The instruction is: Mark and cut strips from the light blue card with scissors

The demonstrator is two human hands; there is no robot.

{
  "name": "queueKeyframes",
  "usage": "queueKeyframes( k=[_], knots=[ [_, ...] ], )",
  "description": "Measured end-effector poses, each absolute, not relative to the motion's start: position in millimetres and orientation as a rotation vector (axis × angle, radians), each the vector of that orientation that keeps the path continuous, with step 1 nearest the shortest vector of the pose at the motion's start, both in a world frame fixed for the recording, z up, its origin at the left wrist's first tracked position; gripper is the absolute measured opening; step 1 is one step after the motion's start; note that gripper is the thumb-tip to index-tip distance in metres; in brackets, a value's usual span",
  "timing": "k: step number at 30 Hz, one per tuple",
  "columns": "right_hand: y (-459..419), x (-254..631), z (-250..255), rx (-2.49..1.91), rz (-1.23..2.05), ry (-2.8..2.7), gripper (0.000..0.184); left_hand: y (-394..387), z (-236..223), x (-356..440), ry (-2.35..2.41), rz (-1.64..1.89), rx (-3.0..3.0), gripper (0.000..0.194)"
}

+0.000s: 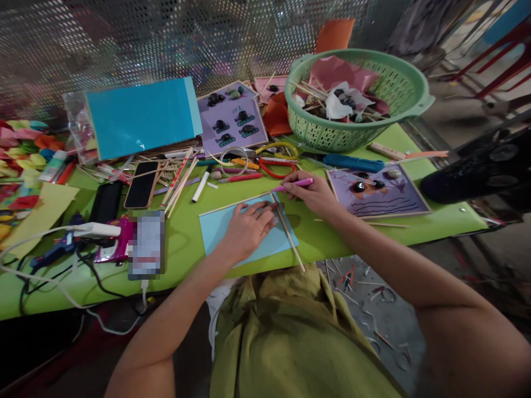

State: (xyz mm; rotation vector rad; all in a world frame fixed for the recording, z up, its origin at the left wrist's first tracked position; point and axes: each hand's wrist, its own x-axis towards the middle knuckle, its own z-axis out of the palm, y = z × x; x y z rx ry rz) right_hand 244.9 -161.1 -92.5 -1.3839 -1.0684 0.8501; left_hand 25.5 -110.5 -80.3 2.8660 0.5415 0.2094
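My left hand [249, 226] lies flat, fingers spread, on a light blue sheet [215, 226] on the green table [373, 221]. A thin wooden stick [291, 239] lies along the sheet's right edge, and another runs along its top edge. My right hand [317, 193] is closed round a pink pen [292, 185], its tip at the sheet's upper right corner.
A green basket [398, 94] with paper scraps and sticks stands at the back right. Purple craft boards [232, 119] [390, 193], a turquoise sheet [136, 116], two phones [141, 184], scissors [276, 166], loose sticks and a glue gun [62, 246] lie around.
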Motion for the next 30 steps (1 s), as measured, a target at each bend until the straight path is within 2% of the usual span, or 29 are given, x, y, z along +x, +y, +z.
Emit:
queueKeyframes(
  k=[10,24,30],
  knots=[
    [-161.4,246.1,-91.9,-1.403,0.854,-1.078,0.051,-110.2,-80.3,26.0,0.548,0.19,2.831,0.036],
    [-164.3,247.1,-95.2,-1.401,0.826,-1.121,0.04,-109.3,-79.2,26.1,0.57,0.175,2.816,0.035],
    [-164.9,246.1,-88.9,-1.41,0.853,-1.086,0.041,-109.5,-78.0,25.8,0.562,0.188,2.827,0.037]
  ],
)
